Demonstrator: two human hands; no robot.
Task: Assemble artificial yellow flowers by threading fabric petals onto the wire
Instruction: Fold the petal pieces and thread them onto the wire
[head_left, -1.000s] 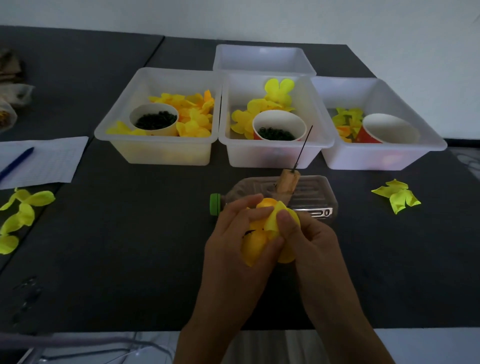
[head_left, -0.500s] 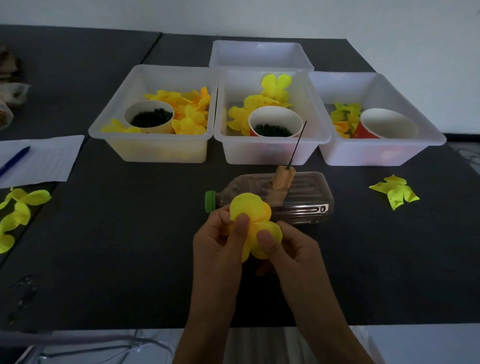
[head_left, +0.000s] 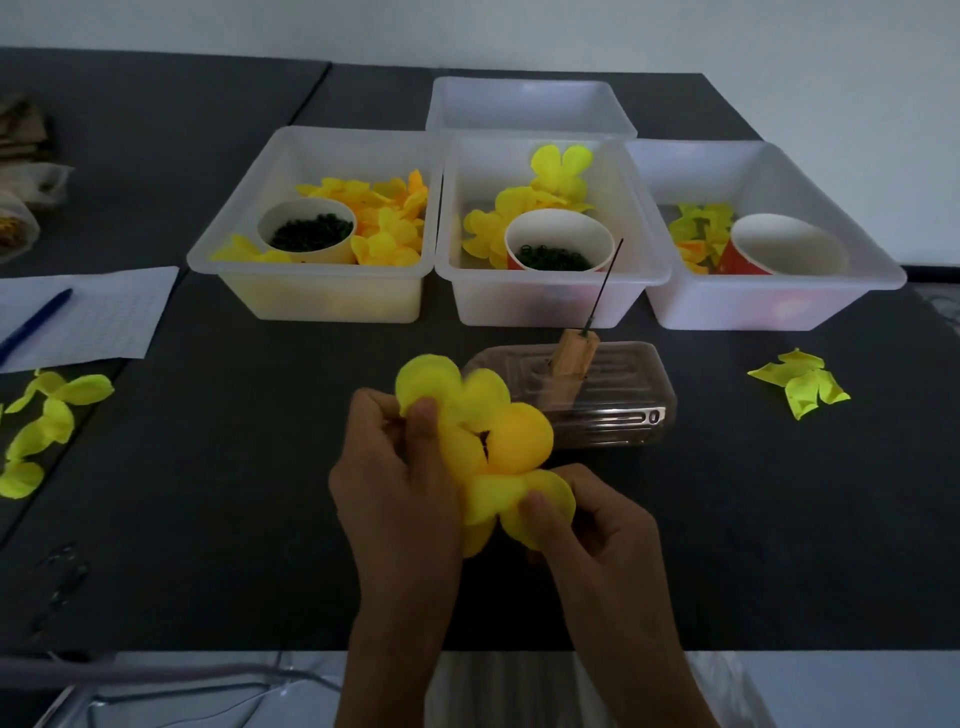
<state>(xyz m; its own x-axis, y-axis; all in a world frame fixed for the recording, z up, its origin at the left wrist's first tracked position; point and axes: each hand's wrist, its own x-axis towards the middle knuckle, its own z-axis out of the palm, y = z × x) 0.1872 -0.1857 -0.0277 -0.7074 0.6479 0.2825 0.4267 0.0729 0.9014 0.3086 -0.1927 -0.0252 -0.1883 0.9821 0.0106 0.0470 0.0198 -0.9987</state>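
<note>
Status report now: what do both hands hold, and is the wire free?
Left hand and right hand both pinch the yellow petal piece. Piece not yet on wire. Wire stands bare on the bottle, nothing blocking.

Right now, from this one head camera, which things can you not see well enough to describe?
- Underside of the yellow fabric petal piece: hidden by the left hand and right hand pinching it.
- Base of the thin dark wire in the clear plastic bottle: blurred by the ribbed plastic.
- Inside of the red paper cup in the right bin: hidden by its rim.
- Items at the left edge: cut off.
</note>
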